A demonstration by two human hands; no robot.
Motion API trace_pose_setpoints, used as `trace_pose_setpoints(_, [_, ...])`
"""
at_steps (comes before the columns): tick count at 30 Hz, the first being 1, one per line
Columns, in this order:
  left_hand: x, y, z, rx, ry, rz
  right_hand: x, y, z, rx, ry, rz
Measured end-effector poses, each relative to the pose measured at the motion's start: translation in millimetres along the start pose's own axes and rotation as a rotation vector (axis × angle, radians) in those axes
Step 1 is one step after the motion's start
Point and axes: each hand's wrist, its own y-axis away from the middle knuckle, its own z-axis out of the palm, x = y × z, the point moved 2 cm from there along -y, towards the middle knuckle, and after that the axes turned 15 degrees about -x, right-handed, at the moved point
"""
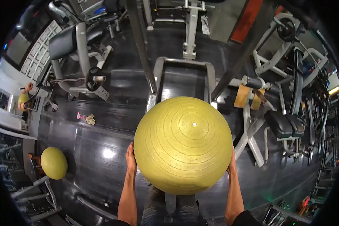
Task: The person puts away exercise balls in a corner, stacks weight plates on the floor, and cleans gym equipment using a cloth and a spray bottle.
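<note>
Now | both hands [131,162] [232,162]: uncurled | holding: yellow ball [183,147] between them

Blk sleeves [248,219], forearms [128,196] bare L & R, dk blue-grey trousers [154,207].

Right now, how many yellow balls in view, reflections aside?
2: one big ball between the left hand and right hand, one smaller-looking ball at lower left. The yellow patch at far left looks like a reflection; others may be hidden.
</note>
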Motion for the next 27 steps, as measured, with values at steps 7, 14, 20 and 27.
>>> trace_pose_setpoints(7, [22, 36, -5, 0.021, 0.141, -0.057, -57, 21, 43, -0.088, 0.131, -0.061])
trace_pose_setpoints(14, [90, 104, 26, -0.069, 0.369, 0.036, -75, 1, 42, -0.198, 0.206, -0.060])
trace_pose_setpoints(20, [96, 154, -3, 0.076, 0.361, 0.190, -116, 9, 129, -0.382, 0.285, -0.088])
trace_pose_setpoints(27, [116, 214, -49, 0.263, 0.416, 0.285, -108, -18, 220, -0.538, 0.427, -0.036])
